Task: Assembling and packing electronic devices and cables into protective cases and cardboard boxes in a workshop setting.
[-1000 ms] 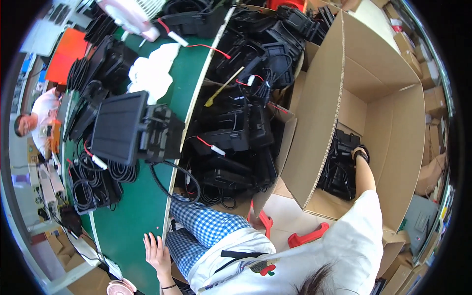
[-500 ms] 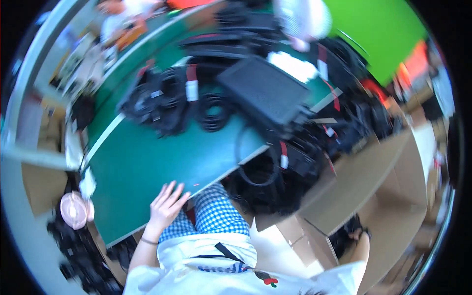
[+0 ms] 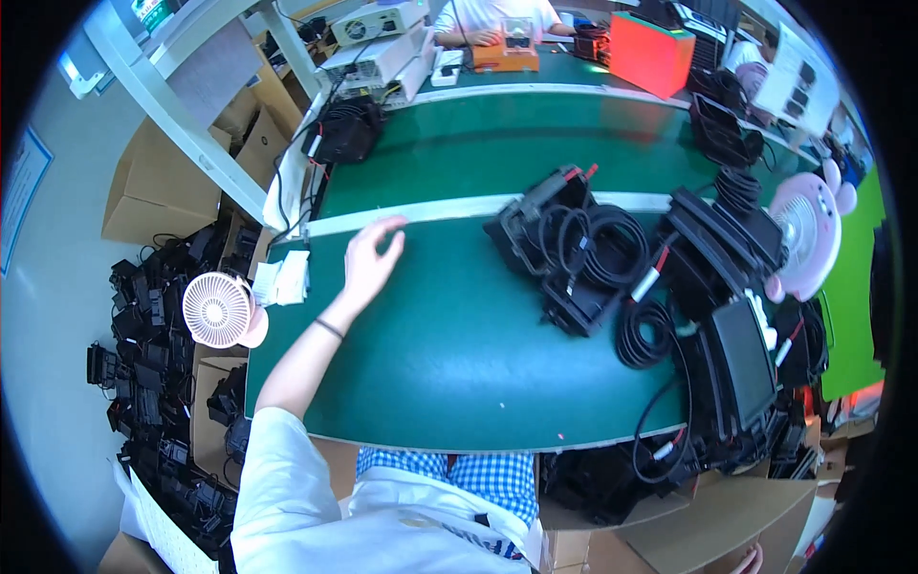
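While the left hand lies open and empty on the green table, black coiled cables sit well apart at 3 o'clock; the right hand, cut off at 5 o'clock, hides its grip.

Bright, even overhead light is washing my bench; the green table is giving soft sheen, no hard glare. Shadows are staying faint, just a thin one under my left hand. Centre is reading sharp. Fisheye is bending the white table stripe and curving everything toward the rim; a black vignette is ringing the frame. White paper at 1 o'clock is blowing out. Detail at 7 o'clock is smearing slightly.
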`<control>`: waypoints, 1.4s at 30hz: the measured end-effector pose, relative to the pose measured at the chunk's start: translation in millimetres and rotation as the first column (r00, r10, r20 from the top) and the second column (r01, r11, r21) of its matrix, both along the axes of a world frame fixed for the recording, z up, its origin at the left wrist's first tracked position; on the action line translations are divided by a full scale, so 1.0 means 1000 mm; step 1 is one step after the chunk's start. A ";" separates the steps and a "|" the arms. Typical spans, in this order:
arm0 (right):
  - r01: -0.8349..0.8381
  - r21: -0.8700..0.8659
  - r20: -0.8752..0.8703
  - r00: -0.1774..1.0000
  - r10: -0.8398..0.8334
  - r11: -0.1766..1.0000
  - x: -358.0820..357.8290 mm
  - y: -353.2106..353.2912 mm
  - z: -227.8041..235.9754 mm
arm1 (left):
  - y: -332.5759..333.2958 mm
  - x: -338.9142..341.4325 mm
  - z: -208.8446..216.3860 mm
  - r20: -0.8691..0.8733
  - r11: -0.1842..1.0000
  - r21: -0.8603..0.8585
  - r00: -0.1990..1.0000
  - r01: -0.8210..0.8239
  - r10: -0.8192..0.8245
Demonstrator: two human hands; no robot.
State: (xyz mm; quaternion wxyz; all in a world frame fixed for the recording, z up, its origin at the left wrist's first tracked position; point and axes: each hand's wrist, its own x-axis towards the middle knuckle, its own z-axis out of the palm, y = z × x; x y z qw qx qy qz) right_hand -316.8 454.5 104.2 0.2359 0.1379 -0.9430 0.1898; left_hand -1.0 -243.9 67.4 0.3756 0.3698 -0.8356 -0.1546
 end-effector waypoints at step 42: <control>-0.616 -0.623 0.262 0.416 0.871 0.482 0.184 -0.340 -0.076 | -0.083 -0.028 0.036 0.217 0.906 -0.419 0.975 0.051 0.045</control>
